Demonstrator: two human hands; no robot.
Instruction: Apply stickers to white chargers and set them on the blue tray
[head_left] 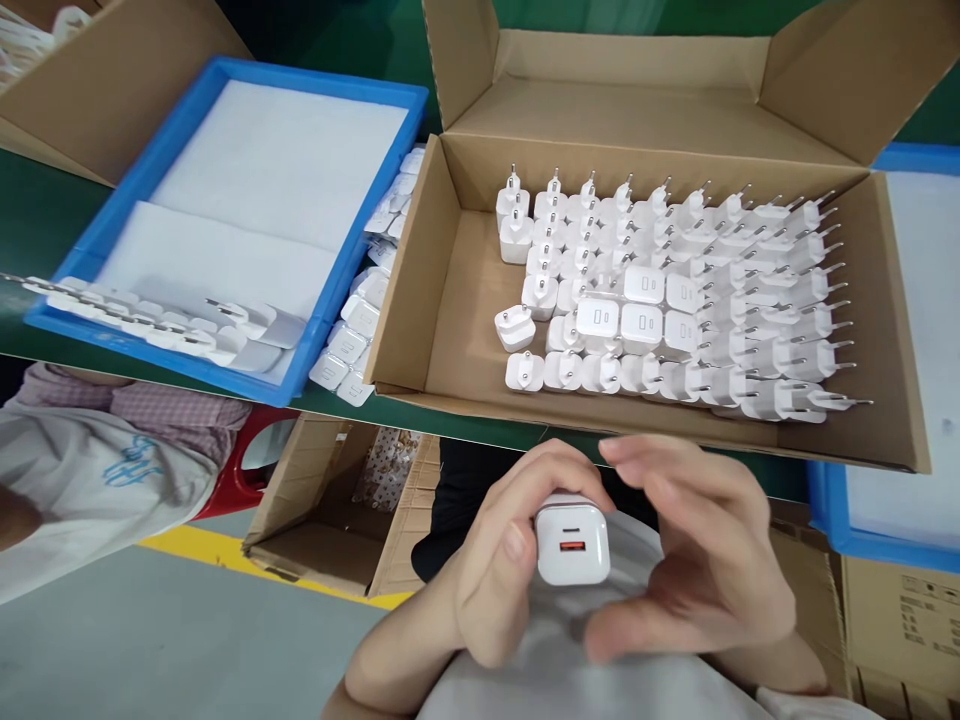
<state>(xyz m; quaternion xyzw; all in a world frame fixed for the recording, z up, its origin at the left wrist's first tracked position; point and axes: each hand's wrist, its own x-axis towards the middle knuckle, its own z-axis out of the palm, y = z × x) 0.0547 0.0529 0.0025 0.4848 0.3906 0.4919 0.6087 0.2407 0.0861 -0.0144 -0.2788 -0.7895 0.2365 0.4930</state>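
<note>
Green table (45,215) is carrying the charger box (435,270); I'm watching left hand (487,570) fingers pinching 1 charger (571,543), right hand (705,560) cupping loosely, risking a drop off-table.

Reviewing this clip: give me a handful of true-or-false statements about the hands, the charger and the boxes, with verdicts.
1. The left hand holds a white charger. True.
2. The charger's port face shows an orange port. True.
3. The cardboard box is packed full. False: its left part is bare, and chargers fill only the right part.
4. The blue tray sits right of the box. False: it sits left of it, with chargers along its near edge.
5. The right hand rests inside the box. False: it is beside the charger, in front of the box.
</note>
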